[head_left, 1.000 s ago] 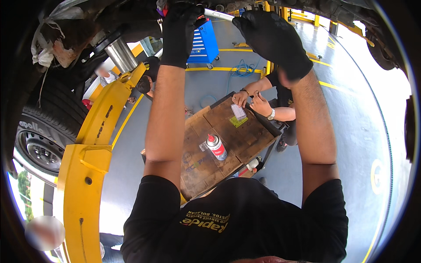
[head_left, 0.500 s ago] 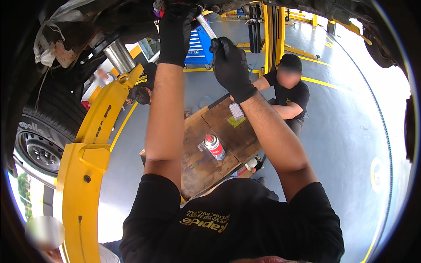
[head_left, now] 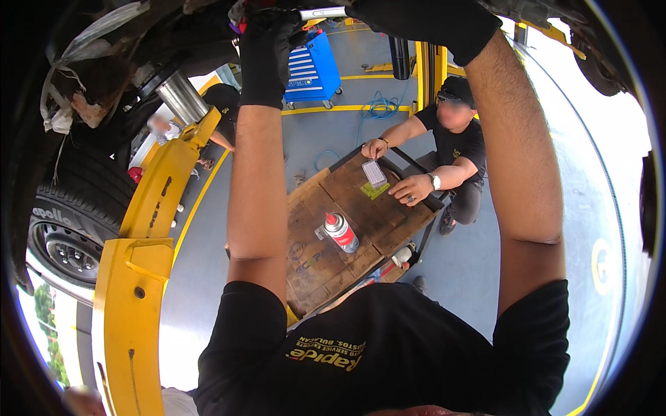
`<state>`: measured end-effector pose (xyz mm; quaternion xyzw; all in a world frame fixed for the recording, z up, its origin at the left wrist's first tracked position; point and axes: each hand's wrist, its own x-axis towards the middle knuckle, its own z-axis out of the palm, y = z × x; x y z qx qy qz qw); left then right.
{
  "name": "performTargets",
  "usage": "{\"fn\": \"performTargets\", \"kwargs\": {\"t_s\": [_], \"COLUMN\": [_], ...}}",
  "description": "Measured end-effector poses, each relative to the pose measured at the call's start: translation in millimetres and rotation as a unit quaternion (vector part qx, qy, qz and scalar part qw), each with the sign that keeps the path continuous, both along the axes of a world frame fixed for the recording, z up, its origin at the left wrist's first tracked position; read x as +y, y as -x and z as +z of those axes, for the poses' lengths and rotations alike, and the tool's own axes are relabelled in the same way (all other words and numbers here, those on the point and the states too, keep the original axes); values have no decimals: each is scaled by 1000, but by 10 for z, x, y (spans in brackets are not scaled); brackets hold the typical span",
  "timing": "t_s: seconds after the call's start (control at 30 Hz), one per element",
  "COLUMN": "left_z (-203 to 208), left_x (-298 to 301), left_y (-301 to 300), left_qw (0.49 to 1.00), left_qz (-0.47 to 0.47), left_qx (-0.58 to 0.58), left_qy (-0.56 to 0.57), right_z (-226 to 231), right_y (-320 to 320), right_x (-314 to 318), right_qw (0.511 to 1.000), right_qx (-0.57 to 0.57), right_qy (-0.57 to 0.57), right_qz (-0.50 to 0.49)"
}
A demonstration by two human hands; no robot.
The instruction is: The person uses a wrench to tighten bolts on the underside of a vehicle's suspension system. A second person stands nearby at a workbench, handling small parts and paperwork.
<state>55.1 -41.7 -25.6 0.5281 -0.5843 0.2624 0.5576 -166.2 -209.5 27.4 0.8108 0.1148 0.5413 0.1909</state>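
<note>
Both my arms reach up under a raised car, in black gloves. A silver wrench (head_left: 324, 12) lies almost level between my hands at the top edge of the head view. My right hand (head_left: 427, 26) grips its right end. My left hand (head_left: 266, 55) is closed around its left end, close to the car's underside; the wrench's head and whatever it sits on are hidden by the glove and the dark parts. Below my arms, a red-capped spray can (head_left: 341, 232) stands on a brown-topped cart (head_left: 316, 274).
A yellow lift arm (head_left: 135, 291) and a tyre (head_left: 76, 222) are at left. Opposite, a co-worker (head_left: 461, 145) crouches with hands at a small pale card (head_left: 374, 174) on the cart. A blue tool cabinet (head_left: 313, 69) and a yellow post (head_left: 431, 76) stand behind.
My right hand has swung up and to the right, turning the wrench from a slant to nearly level. My left hand has shifted slightly. The co-worker's hands now show over the cart.
</note>
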Motion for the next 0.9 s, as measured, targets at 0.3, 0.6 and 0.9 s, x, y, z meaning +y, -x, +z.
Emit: {"fn": "performTargets", "kwargs": {"t_s": [0.3,0.6,0.9], "left_z": [47,10,32], "left_x": [90,59,44], "left_y": [130,-126,73], "left_qw": [943,965,993], "left_qz": [188,148,17], "left_qx": [-274,-214,109], "left_qy": [-14,-37,-49], "right_z": [-1453,-701,-1363], "right_y": [-546,-50,-622], "right_x": [589,210,518], "right_qw": [903,983,918], "right_qx": [-43,-1,-55], "right_qy": [-408,-182,-370], "right_qz": [130,9,134]}}
